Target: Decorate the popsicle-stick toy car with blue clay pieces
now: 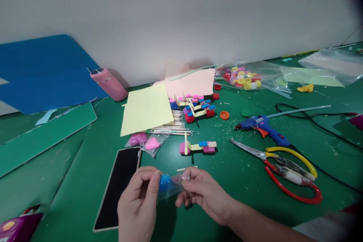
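Clear bag (178, 184), seemingly blue pieces (165, 183) inside

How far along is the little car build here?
Done: several cars stand by the yellow paper. In hand: the left hand and right hand pinch a clear bag holding something blue. Left: the nearer car looks barer, probably unfinished.

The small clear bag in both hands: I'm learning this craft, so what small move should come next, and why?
Probably part the plastic with the right hand while the left hand pinches the other end: the small clear bag is held between both hands above the green table, with the blue piece inside it.
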Available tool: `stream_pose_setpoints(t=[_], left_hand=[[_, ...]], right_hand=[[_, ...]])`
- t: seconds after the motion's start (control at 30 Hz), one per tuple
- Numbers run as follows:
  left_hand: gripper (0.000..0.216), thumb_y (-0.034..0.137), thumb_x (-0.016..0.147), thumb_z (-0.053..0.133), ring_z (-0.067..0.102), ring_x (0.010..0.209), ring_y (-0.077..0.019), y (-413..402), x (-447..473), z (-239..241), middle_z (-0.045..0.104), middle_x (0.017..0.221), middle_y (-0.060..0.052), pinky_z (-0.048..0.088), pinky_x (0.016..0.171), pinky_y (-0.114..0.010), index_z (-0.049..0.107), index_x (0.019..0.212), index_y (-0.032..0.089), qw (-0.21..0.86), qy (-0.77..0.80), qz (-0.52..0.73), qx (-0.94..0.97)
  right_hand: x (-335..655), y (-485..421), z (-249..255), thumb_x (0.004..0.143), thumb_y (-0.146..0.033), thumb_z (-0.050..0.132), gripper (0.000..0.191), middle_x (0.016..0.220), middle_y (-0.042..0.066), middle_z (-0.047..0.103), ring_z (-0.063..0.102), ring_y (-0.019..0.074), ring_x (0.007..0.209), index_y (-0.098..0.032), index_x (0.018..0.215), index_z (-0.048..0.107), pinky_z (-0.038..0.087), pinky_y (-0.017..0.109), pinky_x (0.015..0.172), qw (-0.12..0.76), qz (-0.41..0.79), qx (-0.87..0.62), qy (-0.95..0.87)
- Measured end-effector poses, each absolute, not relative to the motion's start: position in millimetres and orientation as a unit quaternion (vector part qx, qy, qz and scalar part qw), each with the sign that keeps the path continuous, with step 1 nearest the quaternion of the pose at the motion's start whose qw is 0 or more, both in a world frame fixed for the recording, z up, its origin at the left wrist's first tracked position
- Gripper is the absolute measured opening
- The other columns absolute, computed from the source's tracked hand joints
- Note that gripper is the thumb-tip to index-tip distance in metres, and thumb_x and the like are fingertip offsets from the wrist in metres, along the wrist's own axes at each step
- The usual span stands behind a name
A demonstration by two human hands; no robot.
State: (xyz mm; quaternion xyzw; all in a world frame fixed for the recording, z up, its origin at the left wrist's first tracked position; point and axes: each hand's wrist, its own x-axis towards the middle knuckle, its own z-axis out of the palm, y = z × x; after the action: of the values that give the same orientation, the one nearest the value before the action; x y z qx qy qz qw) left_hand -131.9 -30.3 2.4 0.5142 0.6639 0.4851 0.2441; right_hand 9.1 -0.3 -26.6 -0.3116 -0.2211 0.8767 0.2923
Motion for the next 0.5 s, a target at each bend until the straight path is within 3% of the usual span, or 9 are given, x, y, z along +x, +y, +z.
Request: stream_pose_setpoints(t=[0.1,0.27,0.4,0.5], left_hand=[[0.010,0.025,0.077,0.052,0.050,0.065,-0.0113,-28.0,-132.2,-0.3,0.054,0.072,0.001,0.040,0.052,-0.019,0.054,0.069,0.019,0.228,0.688,0.486,0.488],[0.012,0.030,0.078,0.050,0.049,0.063,-0.0110,-27.1,-134.9,-6.4,0.055,0.071,0.001,0.041,0.054,-0.019,0.053,0.073,0.020,0.214,0.715,0.485,0.456],[0.015,0.033,0.079,0.049,0.049,0.060,-0.0112,-27.6,-134.0,-6.5,0.055,0.069,0.001,0.041,0.052,-0.019,0.053,0.073,0.019,0.228,0.718,0.474,0.456],[0.015,0.033,0.078,0.049,0.048,0.056,-0.0107,-28.1,-132.1,-4.1,0.054,0.066,0.002,0.040,0.048,-0.019,0.053,0.073,0.019,0.230,0.719,0.463,0.463]], right_hand=[[10.1,-0.3,-30.0,0.068,-0.032,0.061,0.022,0.053,0.000,0.062,0.061,0.0109,0.050,-0.016,0.071,0.046,0.032,0.019,0.048,0.272,0.898,-0.288,-0.191],[12.5,1.8,-31.8,0.069,-0.029,0.061,0.025,0.087,0.008,0.066,0.063,0.0089,0.053,-0.011,0.087,0.059,0.035,0.017,0.048,0.286,0.904,-0.267,-0.172],[11.7,0.7,-32.1,0.067,-0.026,0.064,0.025,0.080,0.004,0.065,0.061,0.0074,0.050,-0.011,0.088,0.064,0.037,0.017,0.048,0.278,0.902,-0.267,-0.193],[11.8,0.2,-33.2,0.068,-0.028,0.064,0.025,0.063,0.002,0.064,0.062,0.0089,0.048,-0.012,0.087,0.063,0.038,0.017,0.048,0.271,0.904,-0.263,-0.200]])
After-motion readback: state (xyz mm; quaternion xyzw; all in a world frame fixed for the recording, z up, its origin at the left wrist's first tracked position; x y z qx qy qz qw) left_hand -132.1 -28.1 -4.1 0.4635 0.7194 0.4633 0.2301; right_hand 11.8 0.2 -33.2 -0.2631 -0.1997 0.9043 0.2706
